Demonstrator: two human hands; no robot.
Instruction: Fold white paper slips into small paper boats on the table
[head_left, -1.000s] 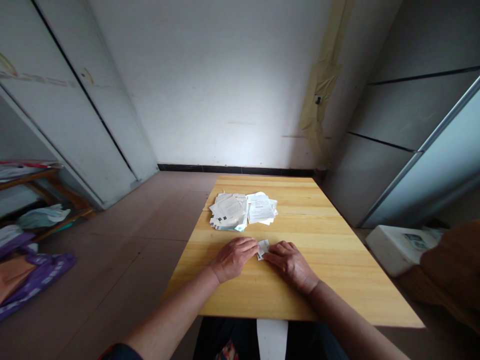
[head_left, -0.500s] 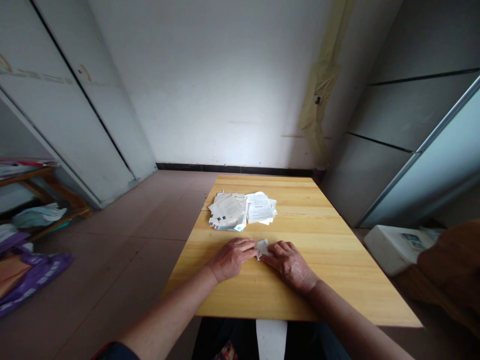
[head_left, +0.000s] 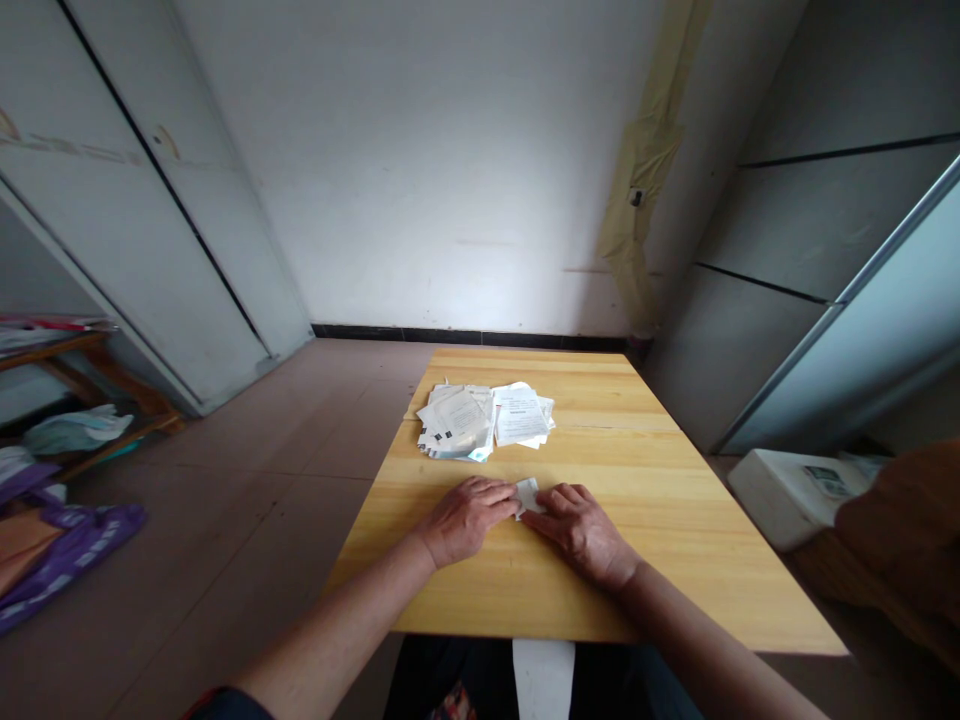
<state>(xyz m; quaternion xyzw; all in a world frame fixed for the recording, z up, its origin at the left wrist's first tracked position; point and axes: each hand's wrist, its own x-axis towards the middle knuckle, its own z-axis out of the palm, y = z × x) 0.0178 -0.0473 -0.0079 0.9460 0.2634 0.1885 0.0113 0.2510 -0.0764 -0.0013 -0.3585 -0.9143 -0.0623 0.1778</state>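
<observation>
A small piece of folded white paper (head_left: 528,494) lies on the wooden table (head_left: 637,570) between my two hands. My left hand (head_left: 471,517) has its fingers together, with the tips pinching the paper's left edge. On the other side, my right hand (head_left: 581,525) is closed on the right edge, thumb low and fingers curled. Both hands rest on the tabletop, and their fingertips hide parts of the paper. Beyond them are two piles of printed sheets: a left pile (head_left: 456,422) and a right pile (head_left: 519,416), side by side.
A white box (head_left: 780,495) stands right of the table, near a brown rounded thing (head_left: 900,530). At the far left are a wooden shelf (head_left: 82,350) and a purple bag (head_left: 82,560) on the floor. A white wall (head_left: 450,180) rises behind the table.
The paper and the fingertips of my left hand have shifted very slightly to the right. My right hand keeps nearly the same place, and the piles have not moved.
</observation>
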